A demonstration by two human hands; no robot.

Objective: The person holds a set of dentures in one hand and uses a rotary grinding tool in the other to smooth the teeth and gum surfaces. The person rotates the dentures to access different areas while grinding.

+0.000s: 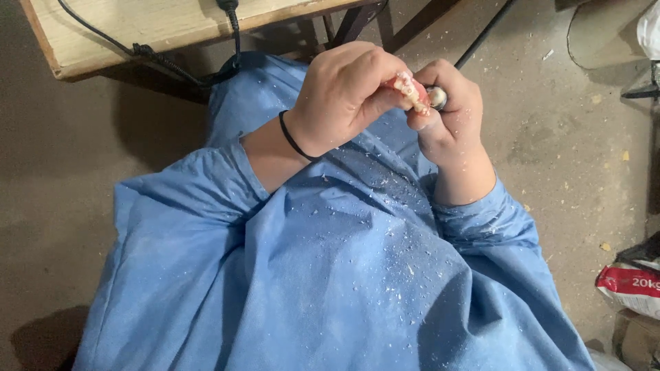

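Left hand (340, 93) pinches a pink denture (410, 91); right hand (450, 106) grips a metal handpiece (436, 97) just beside it.

Single head-worn view, looking steeply down over the wearer's own lap, close in. Blue cloth gown flecked with white shavings (330, 275) fills the lower and middle frame. Left hand (344, 96) and right hand (447, 103) meet at upper centre, near the lens. Pale wooden bench edge (137, 34) crosses the upper left; dusty concrete floor (577, 151) runs down the right side.
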